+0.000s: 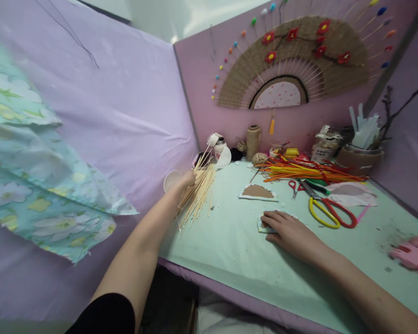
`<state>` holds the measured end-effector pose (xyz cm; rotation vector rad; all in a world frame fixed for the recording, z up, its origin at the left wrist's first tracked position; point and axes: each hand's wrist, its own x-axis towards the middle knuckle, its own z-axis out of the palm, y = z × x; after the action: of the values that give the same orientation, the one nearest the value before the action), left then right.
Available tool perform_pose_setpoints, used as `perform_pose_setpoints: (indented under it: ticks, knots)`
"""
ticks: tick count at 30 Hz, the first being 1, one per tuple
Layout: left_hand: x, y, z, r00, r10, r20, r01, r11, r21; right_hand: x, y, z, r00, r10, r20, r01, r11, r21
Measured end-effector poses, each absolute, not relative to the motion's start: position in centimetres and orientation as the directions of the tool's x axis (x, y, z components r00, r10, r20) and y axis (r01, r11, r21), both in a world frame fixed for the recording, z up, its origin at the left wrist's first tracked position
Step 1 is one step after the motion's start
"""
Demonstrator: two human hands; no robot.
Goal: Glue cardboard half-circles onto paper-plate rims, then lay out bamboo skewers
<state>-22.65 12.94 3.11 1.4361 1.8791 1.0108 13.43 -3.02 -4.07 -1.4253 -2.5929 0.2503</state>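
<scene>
Left grip [188, 179] outstretched, right grip [286, 232] palm down

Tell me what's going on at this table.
A person's left hand is at a spread of thin sticks; its exact grip is unclear. The right hand rests on a pale-edged piece, covering most of it. A half-round brown piece lies uncovered just beyond. A brown fan with red flowers is up on the wall.
</scene>
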Motion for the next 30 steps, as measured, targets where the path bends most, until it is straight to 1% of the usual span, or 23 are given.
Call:
perform_pose_setpoints:
  ticks: [2, 4, 7, 10, 12, 13, 15, 18, 19, 21, 23, 24, 26, 28, 30]
  knots:
    - [-22.9, 12.8, 4.0, -0.298, 0.955, 0.003, 0.504, 0.155, 0.85, 13.4, -3.0, -3.8, -0.529, 0.847, 0.055, 0.817, 0.526, -0.236]
    - [-22.9, 12.7, 5.2, -0.324, 0.945, 0.038, 0.461, 0.123, 0.879, 13.3, -3.0, -3.5, -0.532, 0.846, 0.041, 0.815, 0.525, -0.246]
    - [-22.1, 12.4, 7.4, -0.358, 0.921, 0.152, 0.389, -0.001, 0.921, 13.2, -2.7, -3.2, -0.543, 0.839, 0.013, 0.808, 0.527, -0.264]
    - [-20.7, 11.6, 9.8, -0.362, 0.883, 0.298, 0.298, -0.194, 0.935, 13.2, -2.4, -3.1, -0.558, 0.83, -0.011, 0.796, 0.531, -0.291]
    - [-19.5, 10.7, 11.1, -0.328, 0.84, 0.432, 0.129, -0.413, 0.902, 13.2, -2.3, -2.9, -0.568, 0.823, -0.015, 0.784, 0.535, -0.314]
    - [-18.9, 10.2, 11.7, -0.31, 0.828, 0.467, 0.05, -0.476, 0.878, 13.2, -2.2, -2.8, -0.574, 0.819, -0.017, 0.777, 0.538, -0.327]
    - [-17.6, 9.2, 12.3, -0.272, 0.842, 0.466, -0.088, -0.504, 0.859, 13.2, -2.0, -2.2, -0.592, 0.805, -0.033, 0.759, 0.544, -0.358]
    - [-15.4, 7.8, 11.5, -0.168, 0.919, 0.356, -0.282, -0.391, 0.876, 12.9, -1.5, -0.7, -0.57, 0.819, -0.068, 0.748, 0.483, -0.455]
    - [-14.6, 7.4, 10.9, -0.126, 0.945, 0.301, -0.339, -0.327, 0.882, 12.7, -1.2, -0.1, -0.537, 0.842, -0.046, 0.739, 0.444, -0.506]
    - [-13.2, 6.8, 9.0, -0.051, 0.985, 0.167, -0.436, -0.173, 0.883, 12.3, -0.4, 1.0, -0.448, 0.892, 0.057, 0.674, 0.38, -0.634]
    - [-11.9, 6.3, 6.8, 0.02, 1.0, 0.019, -0.514, -0.006, 0.858, 11.8, 0.4, 1.5, -0.387, 0.913, 0.13, 0.526, 0.334, -0.782]
    - [-11.3, 6.1, 5.6, 0.043, 0.998, -0.038, -0.546, 0.055, 0.836, 11.5, 0.7, 1.4, -0.381, 0.917, 0.116, 0.427, 0.286, -0.858]
    - [-10.1, 5.6, 3.4, 0.078, 0.986, -0.146, -0.577, 0.164, 0.8, 10.9, 1.4, 0.7, -0.388, 0.921, 0.02, 0.219, 0.113, -0.969]
    - [-9.1, 4.9, 1.5, 0.133, 0.967, -0.217, -0.572, 0.254, 0.78, 10.3, 1.8, -0.6, -0.369, 0.926, -0.079, 0.069, -0.058, -0.996]
    - [-8.2, 4.3, 0.1, 0.195, 0.948, -0.251, -0.547, 0.318, 0.774, 9.9, 1.8, -2.0, -0.343, 0.925, -0.166, 0.011, -0.173, -0.985]
